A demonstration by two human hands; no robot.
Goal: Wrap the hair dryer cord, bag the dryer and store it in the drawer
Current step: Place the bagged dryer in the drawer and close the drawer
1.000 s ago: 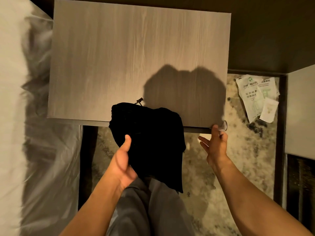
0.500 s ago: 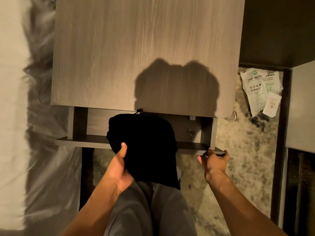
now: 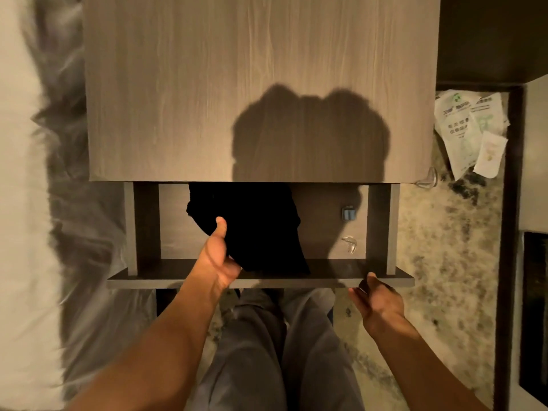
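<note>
A black cloth bag hangs over the inside of the pulled-out drawer of a grey wooden nightstand. My left hand grips the bag's near lower edge, thumb on top. The hair dryer is hidden inside the bag. My right hand is at the drawer's front panel near its right end, fingers curled at the panel's edge. The bag's far end reaches under the nightstand top.
A bed with white and grey bedding lies along the left. White paper packets lie on the mottled carpet to the right of the nightstand. A small clip and a clear bumper sit on the drawer floor. My grey-trousered legs are below.
The drawer went from shut to pulled far out by my right hand. My left hand carried the black bag forward, from in front of the nightstand into the open drawer.
</note>
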